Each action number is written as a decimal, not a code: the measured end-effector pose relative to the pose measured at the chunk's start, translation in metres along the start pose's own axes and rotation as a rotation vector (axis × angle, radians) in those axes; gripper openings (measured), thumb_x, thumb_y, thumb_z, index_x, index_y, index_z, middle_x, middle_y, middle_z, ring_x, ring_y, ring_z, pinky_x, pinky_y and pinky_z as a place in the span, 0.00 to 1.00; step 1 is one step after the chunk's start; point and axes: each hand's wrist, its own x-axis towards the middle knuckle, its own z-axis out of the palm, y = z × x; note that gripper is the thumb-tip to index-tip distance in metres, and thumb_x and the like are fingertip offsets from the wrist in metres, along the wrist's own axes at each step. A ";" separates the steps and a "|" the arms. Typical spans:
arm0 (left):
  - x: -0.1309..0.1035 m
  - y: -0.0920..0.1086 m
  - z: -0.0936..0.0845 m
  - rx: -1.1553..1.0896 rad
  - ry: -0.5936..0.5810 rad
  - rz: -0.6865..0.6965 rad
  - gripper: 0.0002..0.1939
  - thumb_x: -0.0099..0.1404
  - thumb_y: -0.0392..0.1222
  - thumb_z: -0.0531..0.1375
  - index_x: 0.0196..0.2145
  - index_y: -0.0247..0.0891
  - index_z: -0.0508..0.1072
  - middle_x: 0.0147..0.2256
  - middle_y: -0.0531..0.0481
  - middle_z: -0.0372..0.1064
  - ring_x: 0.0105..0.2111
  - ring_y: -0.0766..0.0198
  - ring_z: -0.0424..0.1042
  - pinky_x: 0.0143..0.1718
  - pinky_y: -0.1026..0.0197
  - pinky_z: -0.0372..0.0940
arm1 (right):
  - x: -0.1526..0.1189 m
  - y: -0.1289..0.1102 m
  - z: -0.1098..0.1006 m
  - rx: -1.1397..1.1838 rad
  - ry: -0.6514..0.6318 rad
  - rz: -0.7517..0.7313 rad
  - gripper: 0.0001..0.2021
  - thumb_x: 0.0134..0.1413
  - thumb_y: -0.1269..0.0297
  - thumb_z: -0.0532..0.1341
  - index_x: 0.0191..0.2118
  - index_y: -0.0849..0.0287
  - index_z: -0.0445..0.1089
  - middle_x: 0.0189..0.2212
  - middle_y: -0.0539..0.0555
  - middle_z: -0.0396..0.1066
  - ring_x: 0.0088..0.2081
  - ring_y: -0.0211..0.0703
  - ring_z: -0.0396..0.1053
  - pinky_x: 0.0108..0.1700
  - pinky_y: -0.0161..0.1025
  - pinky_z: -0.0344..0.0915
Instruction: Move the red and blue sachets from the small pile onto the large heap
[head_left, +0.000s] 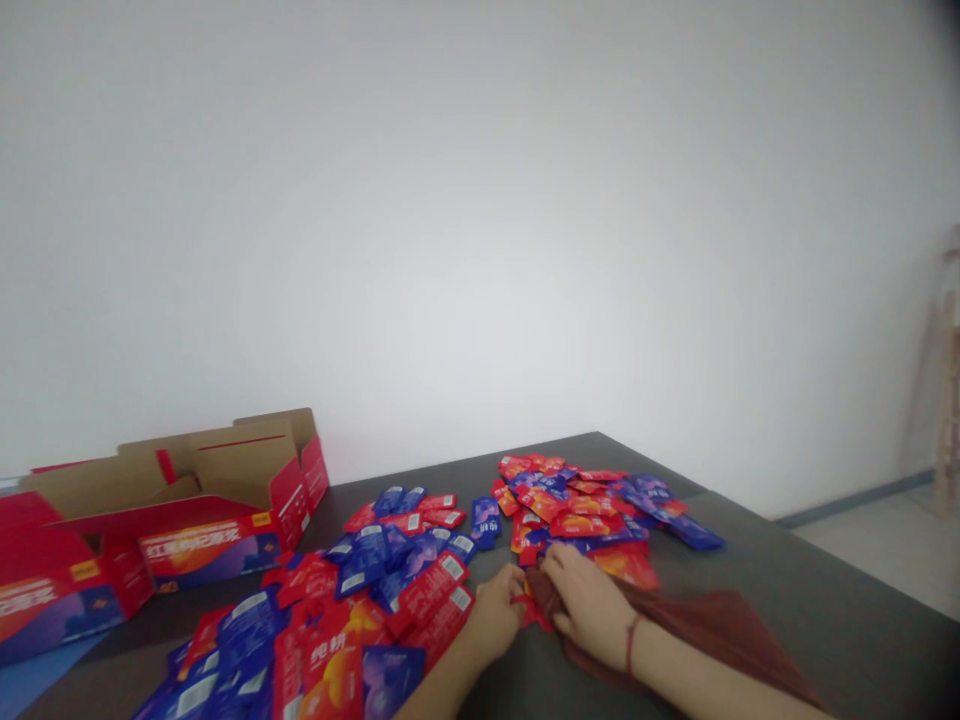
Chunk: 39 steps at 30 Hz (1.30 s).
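Note:
Near the table's front, my left hand (pixel 496 612) pinches the edge of a red pouch (pixel 534 612) lying low over the table. Close beside it on the right, my right hand (pixel 589 598) is closed on a brown cloth (pixel 712 635), which meets the same pouch. The cloth trails across the table under my right forearm. Much of the pouch is covered by the fingers and the cloth. To the left spreads a pile of red and blue pouches (pixel 367 555). Just beyond my hands lies a second pile of pouches (pixel 574 500).
Open cardboard boxes with red printed sides (pixel 217 550) stand at the left. The dark table (pixel 810 580) reaches a white wall (pixel 480 250) at the back. Its right edge slopes down towards me, with floor beyond. A blue sheet (pixel 56 680) shows at lower left.

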 end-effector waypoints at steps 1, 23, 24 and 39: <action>-0.001 0.000 -0.001 0.024 0.011 0.028 0.14 0.55 0.31 0.55 0.40 0.41 0.68 0.28 0.57 0.66 0.32 0.64 0.65 0.36 0.64 0.58 | -0.003 -0.008 0.006 0.029 -0.017 -0.091 0.15 0.45 0.70 0.60 0.43 0.59 0.67 0.46 0.57 0.65 0.48 0.52 0.62 0.49 0.45 0.60; 0.003 -0.003 -0.010 -0.088 -0.080 0.082 0.16 0.52 0.30 0.53 0.40 0.37 0.70 0.26 0.57 0.65 0.28 0.67 0.64 0.32 0.65 0.58 | -0.013 -0.006 0.017 0.066 -0.051 -0.239 0.09 0.46 0.70 0.58 0.34 0.55 0.72 0.38 0.53 0.65 0.42 0.47 0.59 0.43 0.43 0.56; 0.004 -0.003 -0.011 -0.074 -0.075 0.068 0.16 0.52 0.31 0.53 0.39 0.38 0.70 0.26 0.57 0.66 0.28 0.66 0.64 0.33 0.64 0.59 | -0.019 0.000 0.016 0.087 -0.061 -0.250 0.11 0.44 0.71 0.57 0.35 0.55 0.72 0.39 0.52 0.64 0.42 0.47 0.60 0.42 0.43 0.56; 0.008 -0.007 -0.008 -0.032 -0.073 0.063 0.16 0.55 0.33 0.54 0.41 0.39 0.71 0.28 0.55 0.67 0.31 0.64 0.65 0.36 0.63 0.60 | -0.005 -0.007 0.019 0.165 -0.026 -0.135 0.25 0.41 0.75 0.54 0.48 0.55 0.69 0.47 0.54 0.68 0.50 0.50 0.59 0.52 0.46 0.55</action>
